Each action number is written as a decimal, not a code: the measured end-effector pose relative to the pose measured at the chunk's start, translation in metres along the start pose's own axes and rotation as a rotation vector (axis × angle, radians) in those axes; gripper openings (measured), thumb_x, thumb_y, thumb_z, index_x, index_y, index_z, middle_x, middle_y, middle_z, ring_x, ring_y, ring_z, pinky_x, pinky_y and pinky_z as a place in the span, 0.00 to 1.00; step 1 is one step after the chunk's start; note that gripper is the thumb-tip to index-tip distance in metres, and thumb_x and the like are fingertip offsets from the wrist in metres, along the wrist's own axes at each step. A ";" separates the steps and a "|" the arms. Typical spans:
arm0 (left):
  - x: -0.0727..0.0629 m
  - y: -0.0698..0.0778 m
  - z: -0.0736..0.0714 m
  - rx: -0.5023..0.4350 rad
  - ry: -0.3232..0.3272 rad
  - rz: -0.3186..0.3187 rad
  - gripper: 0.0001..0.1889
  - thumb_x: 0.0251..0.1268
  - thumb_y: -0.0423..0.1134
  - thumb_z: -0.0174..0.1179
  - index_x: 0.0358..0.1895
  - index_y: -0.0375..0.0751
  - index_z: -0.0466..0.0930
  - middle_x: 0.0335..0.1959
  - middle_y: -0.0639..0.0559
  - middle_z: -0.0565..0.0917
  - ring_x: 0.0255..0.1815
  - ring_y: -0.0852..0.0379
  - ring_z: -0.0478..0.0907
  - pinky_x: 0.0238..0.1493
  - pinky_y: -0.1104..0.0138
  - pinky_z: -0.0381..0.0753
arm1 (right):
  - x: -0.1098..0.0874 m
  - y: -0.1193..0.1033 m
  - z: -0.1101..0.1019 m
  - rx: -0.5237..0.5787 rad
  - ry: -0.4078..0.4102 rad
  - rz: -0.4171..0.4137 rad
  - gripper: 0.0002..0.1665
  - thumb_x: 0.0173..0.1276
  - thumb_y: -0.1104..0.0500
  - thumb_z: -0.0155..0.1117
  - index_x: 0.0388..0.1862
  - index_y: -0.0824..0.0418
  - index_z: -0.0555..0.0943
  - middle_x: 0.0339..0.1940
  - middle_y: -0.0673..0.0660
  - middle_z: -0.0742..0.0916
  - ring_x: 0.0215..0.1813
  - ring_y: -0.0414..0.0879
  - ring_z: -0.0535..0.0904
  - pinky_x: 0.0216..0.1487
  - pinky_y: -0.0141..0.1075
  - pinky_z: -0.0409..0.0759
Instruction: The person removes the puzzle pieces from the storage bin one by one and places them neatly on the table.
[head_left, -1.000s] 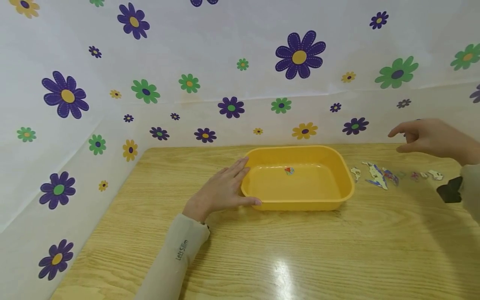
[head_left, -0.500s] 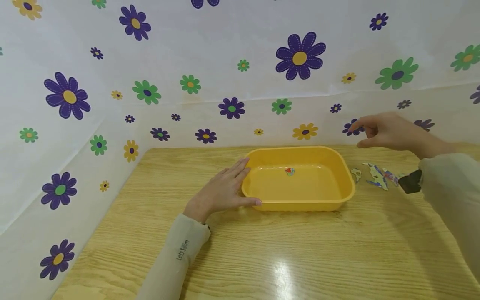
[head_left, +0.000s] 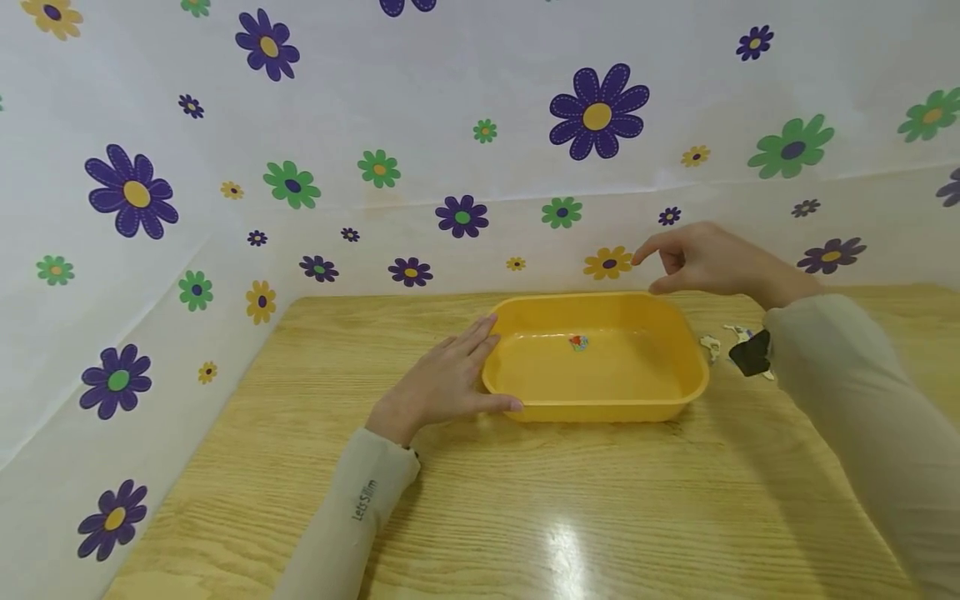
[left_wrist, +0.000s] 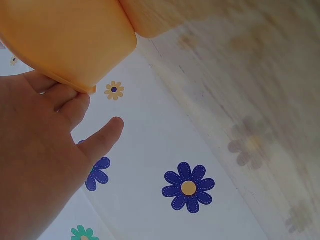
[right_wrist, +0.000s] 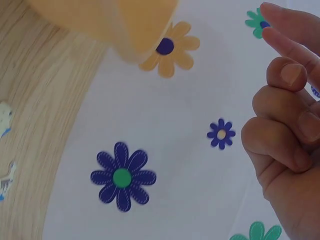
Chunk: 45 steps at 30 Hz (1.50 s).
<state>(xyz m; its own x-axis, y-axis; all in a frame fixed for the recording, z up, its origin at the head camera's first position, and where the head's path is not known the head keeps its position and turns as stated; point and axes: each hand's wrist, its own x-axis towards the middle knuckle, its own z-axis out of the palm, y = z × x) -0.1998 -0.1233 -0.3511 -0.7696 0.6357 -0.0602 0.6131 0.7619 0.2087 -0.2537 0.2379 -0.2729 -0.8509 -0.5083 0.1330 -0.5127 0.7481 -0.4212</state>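
A yellow plastic tray [head_left: 592, 408] stands on the wooden table, with a small flat red-and-blue cut-out piece [head_left: 578, 342] lying on its floor. My left hand [head_left: 442, 379] rests against the tray's left end, fingers along the rim and thumb at the front corner. The left wrist view shows the fingertips at the tray's edge [left_wrist: 75, 85]. Above the tray's back right corner hovers my right hand [head_left: 705, 260], index finger and thumb spread apart. In the right wrist view its other fingers [right_wrist: 275, 100] are curled in, and nothing shows between them.
Flat cut-out pieces [head_left: 710, 347] lie right of the tray, some hidden by the right wrist's black device [head_left: 752, 353] and sleeve. A white flower-print sheet [head_left: 337, 108] rises behind and left of the table [head_left: 450, 508].
My right hand has moved left, from above the cut-out pieces on the right to over the tray's back right corner. The left hand and tray have stayed in place.
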 end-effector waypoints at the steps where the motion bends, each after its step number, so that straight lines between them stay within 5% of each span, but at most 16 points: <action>1: 0.000 0.000 0.000 0.002 0.001 0.000 0.55 0.65 0.71 0.56 0.80 0.32 0.49 0.83 0.44 0.40 0.83 0.49 0.39 0.77 0.48 0.51 | 0.002 -0.003 0.001 0.008 -0.004 -0.002 0.20 0.61 0.65 0.76 0.53 0.64 0.85 0.20 0.50 0.74 0.26 0.45 0.68 0.27 0.34 0.67; 17: -0.002 0.000 0.000 -0.020 -0.002 0.001 0.54 0.65 0.70 0.57 0.81 0.33 0.50 0.83 0.44 0.40 0.83 0.49 0.39 0.78 0.48 0.49 | 0.029 -0.020 0.029 0.198 0.001 -0.035 0.18 0.61 0.69 0.74 0.51 0.70 0.86 0.20 0.52 0.74 0.25 0.47 0.67 0.27 0.34 0.65; 21: -0.001 -0.001 0.000 -0.020 0.002 0.002 0.54 0.66 0.70 0.57 0.80 0.32 0.50 0.83 0.44 0.40 0.83 0.49 0.39 0.78 0.48 0.50 | 0.031 -0.021 0.037 0.219 -0.016 -0.039 0.16 0.62 0.71 0.72 0.50 0.70 0.86 0.19 0.52 0.74 0.26 0.47 0.67 0.38 0.36 0.76; 26: -0.001 0.000 0.000 -0.014 0.005 0.004 0.54 0.65 0.71 0.57 0.80 0.32 0.51 0.83 0.44 0.41 0.83 0.50 0.40 0.78 0.48 0.51 | 0.032 -0.020 0.045 0.226 -0.026 -0.055 0.15 0.62 0.71 0.71 0.49 0.70 0.85 0.20 0.52 0.74 0.27 0.49 0.68 0.34 0.36 0.72; 27: -0.001 0.000 0.000 -0.013 0.005 0.004 0.54 0.65 0.71 0.57 0.80 0.32 0.51 0.83 0.44 0.41 0.83 0.50 0.40 0.78 0.48 0.51 | 0.032 -0.020 0.047 0.229 -0.032 -0.055 0.15 0.62 0.70 0.71 0.49 0.70 0.85 0.20 0.52 0.74 0.27 0.48 0.68 0.28 0.36 0.66; 40: -0.001 -0.002 0.000 -0.002 0.002 0.000 0.54 0.66 0.71 0.56 0.80 0.33 0.50 0.83 0.44 0.40 0.83 0.50 0.39 0.78 0.48 0.50 | 0.034 -0.011 0.069 0.319 -0.172 -0.064 0.16 0.61 0.70 0.71 0.49 0.73 0.85 0.17 0.48 0.70 0.22 0.42 0.63 0.24 0.32 0.60; 45: -0.001 -0.003 0.000 -0.004 0.001 0.005 0.54 0.66 0.71 0.56 0.80 0.33 0.50 0.83 0.44 0.40 0.83 0.50 0.40 0.78 0.48 0.51 | 0.037 -0.005 0.080 0.277 -0.234 -0.084 0.17 0.60 0.69 0.70 0.49 0.72 0.86 0.15 0.46 0.69 0.20 0.40 0.63 0.23 0.31 0.60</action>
<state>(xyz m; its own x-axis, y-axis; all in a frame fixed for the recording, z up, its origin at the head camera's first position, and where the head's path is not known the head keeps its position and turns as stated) -0.2009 -0.1257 -0.3514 -0.7670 0.6390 -0.0580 0.6159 0.7586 0.2128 -0.2736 0.1810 -0.3373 -0.7415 -0.6707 -0.0182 -0.5017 0.5722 -0.6487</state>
